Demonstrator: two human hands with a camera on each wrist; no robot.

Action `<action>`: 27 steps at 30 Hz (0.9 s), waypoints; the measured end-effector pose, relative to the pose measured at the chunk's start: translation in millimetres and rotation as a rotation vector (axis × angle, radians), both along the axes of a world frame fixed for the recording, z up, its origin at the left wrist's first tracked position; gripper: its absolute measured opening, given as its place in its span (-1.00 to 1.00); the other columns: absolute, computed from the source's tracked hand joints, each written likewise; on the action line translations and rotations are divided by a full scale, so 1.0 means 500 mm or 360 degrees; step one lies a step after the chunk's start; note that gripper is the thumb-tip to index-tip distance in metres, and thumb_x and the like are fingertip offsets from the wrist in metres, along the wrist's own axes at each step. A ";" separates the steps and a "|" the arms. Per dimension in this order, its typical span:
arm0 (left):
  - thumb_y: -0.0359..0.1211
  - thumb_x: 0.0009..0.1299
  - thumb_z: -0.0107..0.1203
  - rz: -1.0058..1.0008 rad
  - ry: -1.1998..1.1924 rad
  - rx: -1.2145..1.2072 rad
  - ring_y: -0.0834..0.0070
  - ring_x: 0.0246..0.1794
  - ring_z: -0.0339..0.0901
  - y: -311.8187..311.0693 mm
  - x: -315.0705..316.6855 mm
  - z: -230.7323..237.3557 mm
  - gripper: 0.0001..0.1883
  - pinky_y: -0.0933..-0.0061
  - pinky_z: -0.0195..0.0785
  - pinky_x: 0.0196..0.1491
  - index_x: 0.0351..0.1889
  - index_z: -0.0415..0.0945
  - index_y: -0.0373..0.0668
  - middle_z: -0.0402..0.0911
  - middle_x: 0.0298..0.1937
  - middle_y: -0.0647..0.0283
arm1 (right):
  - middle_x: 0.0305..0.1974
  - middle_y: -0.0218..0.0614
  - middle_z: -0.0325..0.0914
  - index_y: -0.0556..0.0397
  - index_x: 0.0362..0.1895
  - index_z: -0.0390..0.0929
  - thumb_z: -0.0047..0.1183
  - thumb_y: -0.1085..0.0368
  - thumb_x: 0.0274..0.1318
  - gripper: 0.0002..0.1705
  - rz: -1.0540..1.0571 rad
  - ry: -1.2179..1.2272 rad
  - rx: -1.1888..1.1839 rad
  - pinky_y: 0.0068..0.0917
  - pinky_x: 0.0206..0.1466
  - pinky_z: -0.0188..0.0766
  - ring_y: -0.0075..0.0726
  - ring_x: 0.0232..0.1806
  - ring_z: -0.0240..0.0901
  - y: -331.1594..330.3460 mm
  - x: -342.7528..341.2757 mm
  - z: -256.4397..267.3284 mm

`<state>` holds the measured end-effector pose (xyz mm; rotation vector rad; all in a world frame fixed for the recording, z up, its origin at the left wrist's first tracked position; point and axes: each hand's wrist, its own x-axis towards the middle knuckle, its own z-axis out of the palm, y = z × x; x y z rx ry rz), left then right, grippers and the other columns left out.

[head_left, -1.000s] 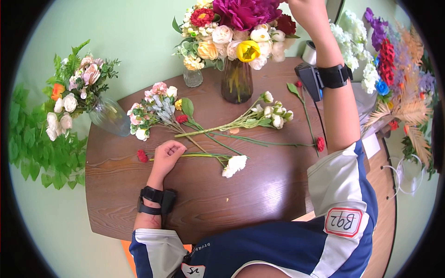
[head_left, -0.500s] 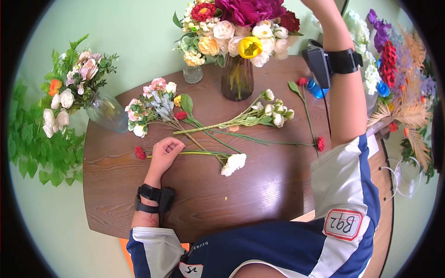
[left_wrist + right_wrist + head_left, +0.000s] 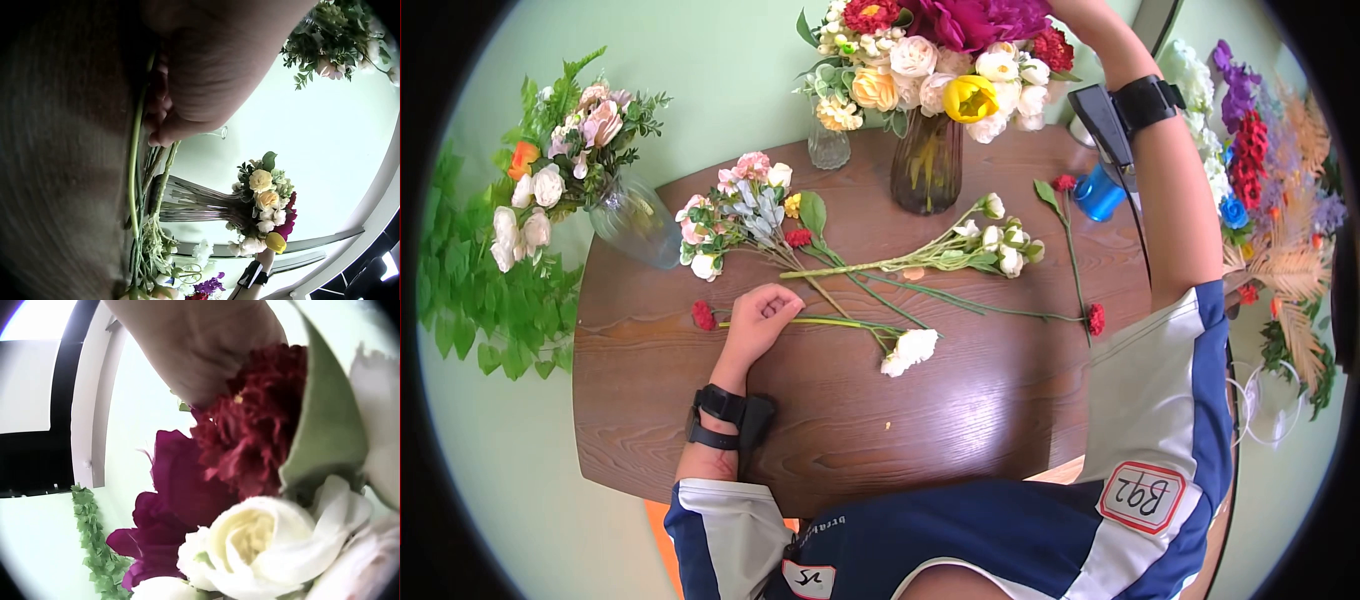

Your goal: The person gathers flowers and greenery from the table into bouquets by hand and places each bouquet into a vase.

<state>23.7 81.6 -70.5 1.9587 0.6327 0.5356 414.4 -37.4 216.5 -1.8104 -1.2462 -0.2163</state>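
Note:
A large arrangement of a magenta peony [image 3: 980,20], pale roses [image 3: 913,57] and a yellow tulip [image 3: 971,99] stands in a tall purplish glass vase [image 3: 926,165]. My right hand [image 3: 1095,20] reaches to the arrangement's upper right side, by the peony. In the right wrist view the hand [image 3: 206,350] is behind a dark red flower [image 3: 256,419], its fingers hidden. My left hand [image 3: 760,318] rests on the table with fingers loosely curled, over a green stem [image 3: 134,162]. Near it lie a red carnation [image 3: 703,315] and a white flower [image 3: 911,352].
On the brown table [image 3: 830,420] lie a pink bunch [image 3: 745,205], white-budded stems [image 3: 1000,245] and red carnations [image 3: 1096,318]. A clear vase [image 3: 635,225] leans with flowers at left; a small glass vase [image 3: 829,148] stands behind. A blue cylinder [image 3: 1099,193] is under my right forearm.
My right hand and forearm have shifted up and to the right around the arrangement, uncovering the blue cylinder. The left hand stays in place, while the head view shifts slightly.

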 end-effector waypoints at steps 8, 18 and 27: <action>-0.43 0.24 0.12 -0.0028 0.0001 -0.0006 0.89 -0.59 0.20 0.001 -0.001 -0.001 -0.95 0.83 0.08 -0.51 -0.42 0.55 -0.21 0.46 -0.55 0.55 | -0.53 -0.39 0.46 0.25 -0.31 0.53 0.03 0.39 -0.08 -0.79 0.0185 -0.0154 -0.0314 -0.50 -0.41 0.29 -0.50 -0.49 0.32 -0.030 -0.025 -0.002; -0.45 0.22 0.13 -0.0016 -0.0009 -0.0043 0.85 -0.59 0.23 -0.001 0.002 0.002 -0.94 0.81 0.12 -0.51 -0.44 0.55 -0.24 0.42 -0.55 0.53 | -0.27 -0.42 0.48 0.12 -0.25 0.49 0.09 0.28 0.04 -0.79 0.0521 0.0439 0.0767 -0.58 -0.11 0.24 -0.53 -0.29 0.39 -0.088 -0.072 -0.036; -0.43 0.22 0.15 -0.0012 -0.0015 -0.0019 0.86 -0.60 0.21 -0.003 0.002 0.004 -0.94 0.80 0.08 -0.53 -0.45 0.55 -0.22 0.42 -0.55 0.53 | -0.61 -0.46 0.41 0.12 -0.11 0.34 -0.03 0.39 0.12 -0.76 0.0349 0.0094 0.0587 -0.68 -0.46 0.32 -0.60 -0.55 0.37 -0.106 -0.107 -0.057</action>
